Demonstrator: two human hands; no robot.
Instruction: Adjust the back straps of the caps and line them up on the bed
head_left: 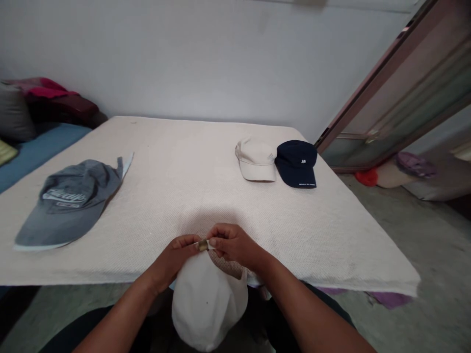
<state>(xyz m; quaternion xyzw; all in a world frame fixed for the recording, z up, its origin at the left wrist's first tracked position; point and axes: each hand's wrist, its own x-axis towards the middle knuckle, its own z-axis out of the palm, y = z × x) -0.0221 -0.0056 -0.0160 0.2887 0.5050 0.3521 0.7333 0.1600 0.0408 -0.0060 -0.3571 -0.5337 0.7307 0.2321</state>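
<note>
A white cap (206, 299) hangs at the table's front edge, its back opening facing the table. At its back strap sits a brass-coloured buckle (203, 245). My left hand (175, 257) is closed on the cap beside the buckle, thumb on top. On the buckle's other side, my right hand (235, 245) pinches the pale end of the strap between thumb and fingers. The cap's brim is hidden below the crown.
A grey cap (75, 201) with white lettering lies at the table's left. Toward the back right, a beige cap (255, 161) touches a navy cap (296, 163). White textured cloth (184, 162) covers the table, which stands against a wall.
</note>
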